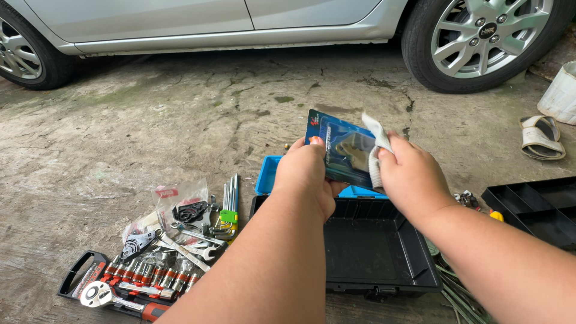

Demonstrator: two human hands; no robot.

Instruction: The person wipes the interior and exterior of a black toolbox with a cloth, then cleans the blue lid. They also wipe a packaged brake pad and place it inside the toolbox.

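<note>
Both forearms are reaching out over the black case (372,252). Left hand (306,174) is pinching the blue pack's (339,147) left edge, holding it upright; right hand (411,177), fingers clamped on a white cloth (375,150), is pressing its right side.

My left hand (306,174) covered the lower left corner of the blue blister pack (342,147), and the white cloth (375,150) in my right hand (411,180) covered its right edge. The print on the pack was too small to tell. My 2 forearms hid the front wall of the black toolbox (372,249) and most of the blue tray (268,175) behind it. The silver car (198,21) was cut off by the top edge, so only its lower body and 2 wheels showed. The black organizer tray (534,207) and the white bucket (561,93) were cut by the right edge. The socket set (129,282) ran partly under my left arm.
</note>
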